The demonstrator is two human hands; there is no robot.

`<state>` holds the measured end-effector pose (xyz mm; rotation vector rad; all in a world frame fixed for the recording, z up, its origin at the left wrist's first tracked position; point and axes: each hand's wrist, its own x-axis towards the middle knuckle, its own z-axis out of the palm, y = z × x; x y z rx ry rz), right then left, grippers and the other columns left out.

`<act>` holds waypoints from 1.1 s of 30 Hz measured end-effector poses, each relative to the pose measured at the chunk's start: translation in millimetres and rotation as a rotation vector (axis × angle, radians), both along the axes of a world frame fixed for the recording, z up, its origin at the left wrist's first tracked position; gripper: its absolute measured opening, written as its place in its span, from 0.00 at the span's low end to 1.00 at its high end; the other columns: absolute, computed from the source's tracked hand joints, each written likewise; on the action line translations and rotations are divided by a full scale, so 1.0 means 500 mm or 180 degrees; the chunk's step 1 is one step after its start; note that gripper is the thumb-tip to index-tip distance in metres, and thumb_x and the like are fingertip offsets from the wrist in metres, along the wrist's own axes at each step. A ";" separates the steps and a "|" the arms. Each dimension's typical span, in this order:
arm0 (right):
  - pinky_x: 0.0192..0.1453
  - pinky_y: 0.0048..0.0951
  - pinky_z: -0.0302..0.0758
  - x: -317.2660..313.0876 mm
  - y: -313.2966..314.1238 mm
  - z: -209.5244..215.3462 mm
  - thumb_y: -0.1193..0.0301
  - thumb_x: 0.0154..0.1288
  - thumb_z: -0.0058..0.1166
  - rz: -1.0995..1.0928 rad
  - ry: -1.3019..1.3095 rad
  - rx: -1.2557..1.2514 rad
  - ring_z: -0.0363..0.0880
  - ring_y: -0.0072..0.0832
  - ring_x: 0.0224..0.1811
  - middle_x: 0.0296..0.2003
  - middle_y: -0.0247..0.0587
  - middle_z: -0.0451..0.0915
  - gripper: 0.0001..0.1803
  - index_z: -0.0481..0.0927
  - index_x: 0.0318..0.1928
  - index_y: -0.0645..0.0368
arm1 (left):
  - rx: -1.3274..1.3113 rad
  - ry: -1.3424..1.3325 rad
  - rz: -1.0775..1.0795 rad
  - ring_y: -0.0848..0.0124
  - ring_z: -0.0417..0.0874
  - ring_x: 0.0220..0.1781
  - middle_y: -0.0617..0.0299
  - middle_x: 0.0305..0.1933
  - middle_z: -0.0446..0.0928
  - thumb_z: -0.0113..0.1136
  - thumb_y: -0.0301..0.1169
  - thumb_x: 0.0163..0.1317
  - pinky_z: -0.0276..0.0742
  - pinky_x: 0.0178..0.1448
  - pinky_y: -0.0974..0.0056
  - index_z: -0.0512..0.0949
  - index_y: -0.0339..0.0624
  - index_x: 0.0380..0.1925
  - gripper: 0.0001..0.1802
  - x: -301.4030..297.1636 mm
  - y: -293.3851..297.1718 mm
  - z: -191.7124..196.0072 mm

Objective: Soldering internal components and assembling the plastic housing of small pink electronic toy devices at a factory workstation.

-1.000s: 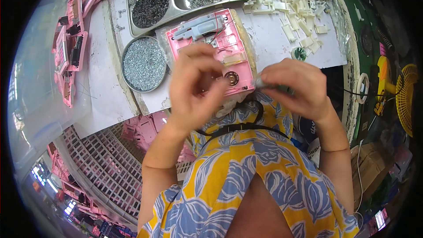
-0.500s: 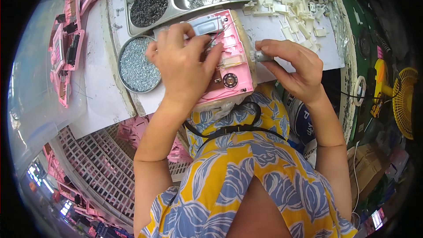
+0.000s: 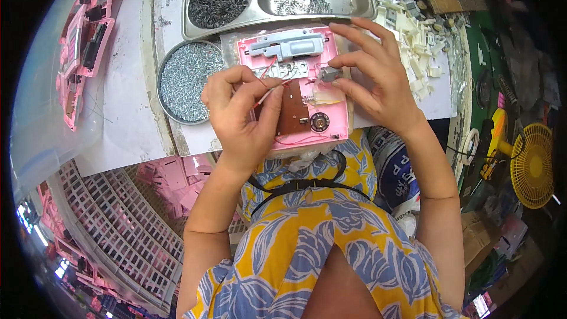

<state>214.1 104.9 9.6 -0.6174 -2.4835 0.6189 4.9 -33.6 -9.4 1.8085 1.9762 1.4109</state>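
Note:
A pink plastic casing (image 3: 338,115) lies open on the table in front of me. Inside it sit a light-blue plastic mechanism (image 3: 295,46), a brown circuit board (image 3: 293,119) and a round speaker (image 3: 319,121). Thin red and white wires (image 3: 260,101) run up to my left hand (image 3: 242,112), whose thumb and forefinger pinch them over the board's left side. Between the thumb and fingers of my right hand (image 3: 381,77) is a small grey motor (image 3: 331,74), held at the casing's right part. Its other fingers are spread above.
Beside the casing stands a round dish of small screws (image 3: 190,85). Behind it is a metal tray (image 3: 248,20) with springs. White plastic parts (image 3: 416,53) are heaped at the far right. Pink casings (image 3: 88,41) stack at the left; a slatted basket (image 3: 124,218) sits below.
My right hand has brought the motor leftward from beyond the casing's edge to over it. My left hand has drawn back, uncovering the board and mechanism. The view has shifted slightly.

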 end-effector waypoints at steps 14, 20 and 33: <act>0.71 0.49 0.67 -0.045 -0.008 0.038 0.71 0.53 0.69 -0.0194 -0.0879 0.0435 0.64 0.56 0.69 0.63 0.45 0.76 0.09 0.86 0.35 0.58 | 0.0077 -0.0428 -0.0306 0.66 0.77 0.34 0.62 0.34 0.78 0.73 0.25 0.52 0.66 0.43 0.61 0.82 0.41 0.28 0.06 -0.029 0.057 0.004; 0.70 0.49 0.67 -0.038 -0.012 0.042 0.72 0.49 0.69 -0.0277 -0.0352 0.0476 0.65 0.55 0.67 0.59 0.43 0.79 0.09 0.87 0.33 0.56 | -0.0116 -0.0736 -0.0581 0.67 0.79 0.34 0.59 0.36 0.79 0.73 0.25 0.54 0.74 0.35 0.66 0.83 0.36 0.31 0.07 -0.049 0.061 0.015; 0.70 0.51 0.66 -0.084 -0.026 -0.014 0.73 0.48 0.68 -0.0034 0.0049 0.0014 0.62 0.54 0.69 0.63 0.41 0.77 0.08 0.85 0.32 0.56 | -0.0520 -0.0410 -0.0931 0.65 0.80 0.43 0.57 0.44 0.76 0.69 0.23 0.53 0.75 0.44 0.66 0.84 0.37 0.39 0.12 -0.033 0.048 0.024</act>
